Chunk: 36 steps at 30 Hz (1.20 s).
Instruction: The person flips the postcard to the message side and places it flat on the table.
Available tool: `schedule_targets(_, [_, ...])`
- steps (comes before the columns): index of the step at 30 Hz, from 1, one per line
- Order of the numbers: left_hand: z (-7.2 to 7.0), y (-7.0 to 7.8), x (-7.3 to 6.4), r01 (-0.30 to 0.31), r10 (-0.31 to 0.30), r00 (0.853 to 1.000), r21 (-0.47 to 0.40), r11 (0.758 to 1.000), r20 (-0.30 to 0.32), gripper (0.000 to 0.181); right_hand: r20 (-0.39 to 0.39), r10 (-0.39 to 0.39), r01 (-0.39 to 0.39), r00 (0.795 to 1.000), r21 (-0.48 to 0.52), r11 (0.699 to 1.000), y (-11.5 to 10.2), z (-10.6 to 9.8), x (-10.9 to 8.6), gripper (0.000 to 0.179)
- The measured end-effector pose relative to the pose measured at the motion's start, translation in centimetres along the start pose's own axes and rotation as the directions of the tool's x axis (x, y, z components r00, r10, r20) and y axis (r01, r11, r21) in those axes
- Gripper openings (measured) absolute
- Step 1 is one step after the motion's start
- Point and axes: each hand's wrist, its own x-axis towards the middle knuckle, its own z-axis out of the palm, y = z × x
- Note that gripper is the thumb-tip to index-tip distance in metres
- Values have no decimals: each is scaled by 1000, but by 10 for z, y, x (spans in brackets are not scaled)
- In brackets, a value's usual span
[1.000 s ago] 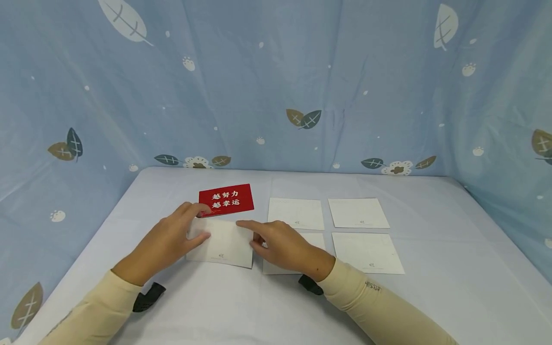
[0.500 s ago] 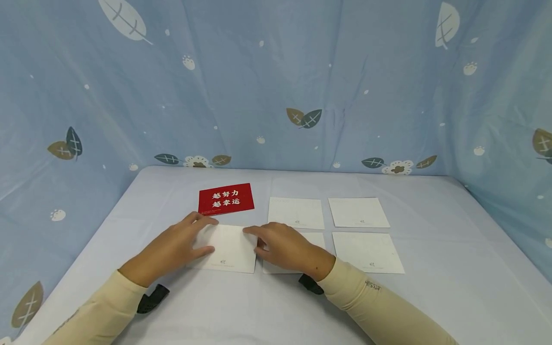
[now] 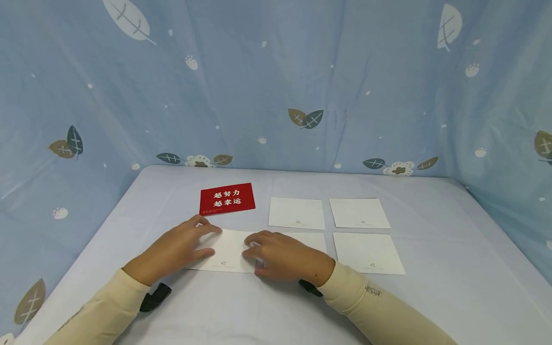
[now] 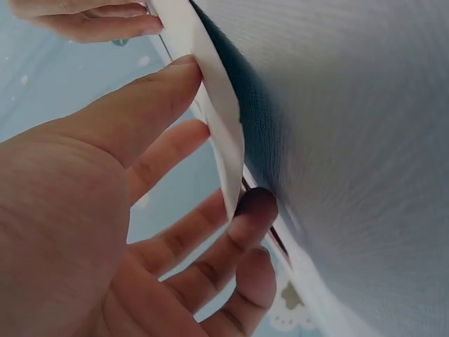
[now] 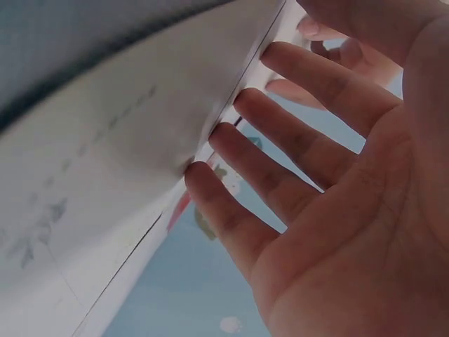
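A white card with a small printed mark lies at the front left of the table, its left end hidden under my left hand. In the left wrist view my thumb tip presses the card's face, and the other fingers lie spread along its edge, where a shadow shows beneath. My right hand touches the card's right side with its fingertips; in the right wrist view these fingers are nearly straight. That hand partly covers a second white card. Just beyond the left hand lies a red card with white characters.
To the right, more white cards and another card form a grid with the half-covered one. A pale cloth covers the table. Behind it hangs a blue curtain with leaf prints.
The card under my hands has moved toward me and slightly right, now settled flatter. My left hand followed it; the right fingers slid down the card's right side. The other cards stayed put.
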Motion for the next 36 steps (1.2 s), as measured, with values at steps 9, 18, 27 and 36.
schedule_targets(9, [-2,-1,-1,-15,15,1000,70,997,5,49,10,-4,4,1000,-14,1000,0,-4,-1,38])
schedule_targets(18, [-22,0,17,27,-29,997,37,999,76,57,-22,-7,7,1000,-10,1000,4,-1,-2,36])
schedule_targets(27, [-26,-24,52,127,-127,990,7,992,64,62,-28,-18,18,999,15,1000,6,1,-5,37])
schedule_targets(36, [-18,-39,61,246,-234,958,-57,967,167,72,-27,-20,20,999,19,1000,1,3,-3,37])
